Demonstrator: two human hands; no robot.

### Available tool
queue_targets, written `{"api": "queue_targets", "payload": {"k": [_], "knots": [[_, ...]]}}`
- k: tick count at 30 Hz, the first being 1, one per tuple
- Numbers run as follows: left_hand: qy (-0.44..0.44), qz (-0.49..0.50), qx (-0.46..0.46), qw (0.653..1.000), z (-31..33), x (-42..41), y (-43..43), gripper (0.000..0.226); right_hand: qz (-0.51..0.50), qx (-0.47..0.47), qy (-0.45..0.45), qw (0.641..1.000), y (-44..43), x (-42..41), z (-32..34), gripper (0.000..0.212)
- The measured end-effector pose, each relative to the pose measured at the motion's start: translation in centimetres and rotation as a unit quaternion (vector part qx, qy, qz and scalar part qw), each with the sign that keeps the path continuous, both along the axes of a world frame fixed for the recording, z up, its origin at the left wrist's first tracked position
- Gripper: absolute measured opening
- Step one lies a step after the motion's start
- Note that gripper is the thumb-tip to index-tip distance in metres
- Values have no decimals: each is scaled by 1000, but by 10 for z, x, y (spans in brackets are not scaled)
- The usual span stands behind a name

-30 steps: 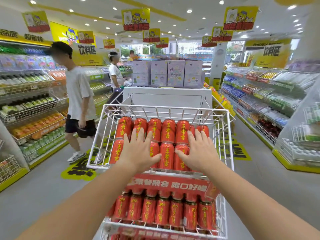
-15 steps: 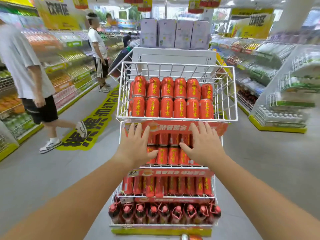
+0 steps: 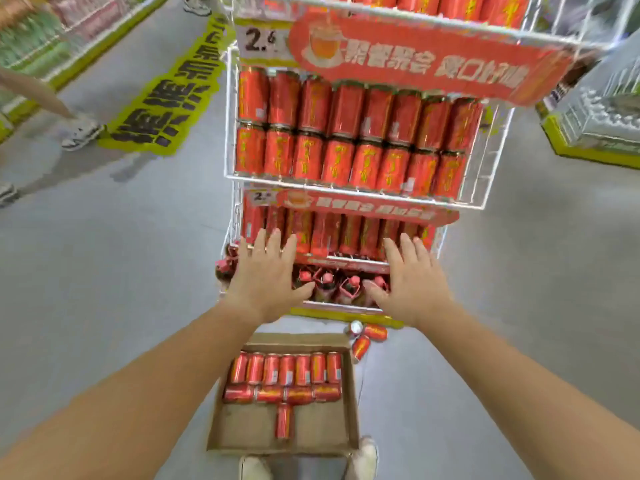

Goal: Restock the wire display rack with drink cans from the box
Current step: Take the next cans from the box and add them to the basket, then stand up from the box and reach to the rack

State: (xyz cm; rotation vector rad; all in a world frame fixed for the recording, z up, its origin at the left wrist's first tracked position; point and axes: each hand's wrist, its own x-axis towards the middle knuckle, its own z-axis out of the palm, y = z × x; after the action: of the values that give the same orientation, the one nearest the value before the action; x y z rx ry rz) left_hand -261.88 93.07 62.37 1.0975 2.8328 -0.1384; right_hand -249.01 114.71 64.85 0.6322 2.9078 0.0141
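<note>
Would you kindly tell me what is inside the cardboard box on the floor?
The cardboard box holds red cans lying flat, mostly at its far end; anything beneath them is covered.

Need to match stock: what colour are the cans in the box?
The cans are red with yellowish print, best seen in the head view.

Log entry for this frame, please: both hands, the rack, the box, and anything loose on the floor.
left hand: open, fingers straight, in front of the rack's lower tiers, holding nothing
right hand: open, likewise, holding nothing
wire rack: middle tier full with two stacked rows of red cans; bottles in the bottom tier
box: on the floor, partly filled with boxed cans, near end bare
loose cans: a few on the floor between box and rack base
</note>
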Motion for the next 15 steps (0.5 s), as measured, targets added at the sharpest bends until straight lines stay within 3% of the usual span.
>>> {"api": "queue_targets", "payload": {"k": [7, 12, 15], "knots": [[-53, 21, -90, 994, -171, 44, -27, 100, 23, -53, -95, 994, -11, 28, -169, 93], [-107, 36, -135, 984, -288, 64, -53, 100, 23, -85, -154, 984, -22, 49, -293, 109], [-142, 29, -144, 979, -353, 73, -70, 103, 28, -101, -179, 978, -27, 61, -360, 99]]}}
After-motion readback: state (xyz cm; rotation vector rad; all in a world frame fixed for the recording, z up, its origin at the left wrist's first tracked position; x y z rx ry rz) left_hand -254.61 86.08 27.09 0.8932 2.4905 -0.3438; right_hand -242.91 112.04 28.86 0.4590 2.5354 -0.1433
